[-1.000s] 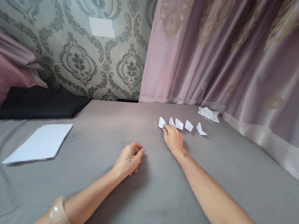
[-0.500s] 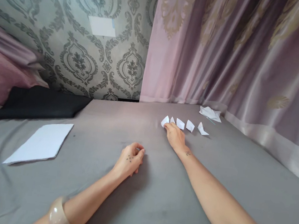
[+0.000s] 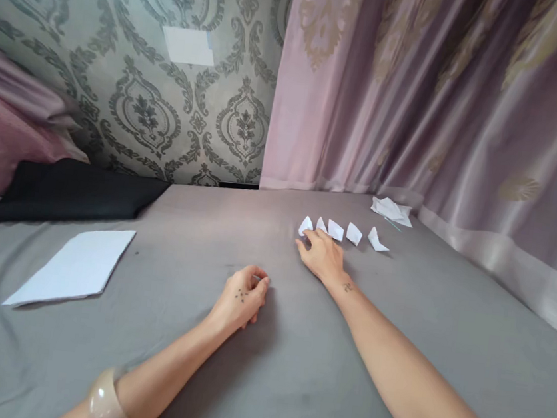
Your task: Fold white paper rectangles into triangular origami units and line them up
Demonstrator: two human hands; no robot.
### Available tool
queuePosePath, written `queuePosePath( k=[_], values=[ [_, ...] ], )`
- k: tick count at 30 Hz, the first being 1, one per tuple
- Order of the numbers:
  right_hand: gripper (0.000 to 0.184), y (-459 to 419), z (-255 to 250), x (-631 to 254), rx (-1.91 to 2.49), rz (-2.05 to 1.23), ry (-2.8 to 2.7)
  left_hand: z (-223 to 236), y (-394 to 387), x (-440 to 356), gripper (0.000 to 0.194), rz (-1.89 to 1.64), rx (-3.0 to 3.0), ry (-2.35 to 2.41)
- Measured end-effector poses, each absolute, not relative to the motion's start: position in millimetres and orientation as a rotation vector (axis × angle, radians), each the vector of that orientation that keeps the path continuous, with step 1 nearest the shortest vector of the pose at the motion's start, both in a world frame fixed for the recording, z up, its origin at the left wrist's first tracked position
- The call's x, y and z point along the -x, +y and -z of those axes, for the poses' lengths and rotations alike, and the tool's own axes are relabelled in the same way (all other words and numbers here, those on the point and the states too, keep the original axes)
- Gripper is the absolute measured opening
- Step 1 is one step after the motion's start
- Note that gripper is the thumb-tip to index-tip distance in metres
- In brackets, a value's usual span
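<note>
Several small folded white paper pieces stand in a row on the grey cloth, beyond my right hand (image 3: 322,254). That hand has its thumb and forefinger spread, with nothing between them. Its fingertips are by the leftmost folded paper piece (image 3: 305,225); whether they still touch it is hard to see. Farther right in the row are another folded paper piece (image 3: 355,234) and the end one (image 3: 378,240), which lies more tilted. My left hand (image 3: 242,295) rests on the cloth, fingers curled in and thumb against the forefinger, with nothing visible in it.
A stack of white paper sheets (image 3: 73,269) lies at the left, in front of a folded black cloth (image 3: 73,194). Loose white papers (image 3: 391,210) and a thin bluish stick (image 3: 393,225) lie at the back right, near the pink curtain (image 3: 358,124). Patterned wallpaper (image 3: 240,124) rises behind.
My right thumb and forefinger have parted from the leftmost paper piece, and the hand has drawn slightly back towards me. That piece now stands by itself. My left hand has stayed put.
</note>
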State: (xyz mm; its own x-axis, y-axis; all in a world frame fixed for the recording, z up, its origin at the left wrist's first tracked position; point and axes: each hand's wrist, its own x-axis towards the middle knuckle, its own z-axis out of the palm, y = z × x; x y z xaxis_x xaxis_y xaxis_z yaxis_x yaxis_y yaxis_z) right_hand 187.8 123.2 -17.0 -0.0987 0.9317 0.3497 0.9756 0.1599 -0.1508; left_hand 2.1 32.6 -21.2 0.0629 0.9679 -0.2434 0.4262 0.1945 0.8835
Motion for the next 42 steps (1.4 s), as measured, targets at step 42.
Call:
queuePosePath(
  k=[42],
  values=[
    [0.035,115.1,8.2,-204.9,2.030,0.095,-1.715,24.9,33.1,-0.7,0.022,-0.739,-1.400,1.499]
  ],
)
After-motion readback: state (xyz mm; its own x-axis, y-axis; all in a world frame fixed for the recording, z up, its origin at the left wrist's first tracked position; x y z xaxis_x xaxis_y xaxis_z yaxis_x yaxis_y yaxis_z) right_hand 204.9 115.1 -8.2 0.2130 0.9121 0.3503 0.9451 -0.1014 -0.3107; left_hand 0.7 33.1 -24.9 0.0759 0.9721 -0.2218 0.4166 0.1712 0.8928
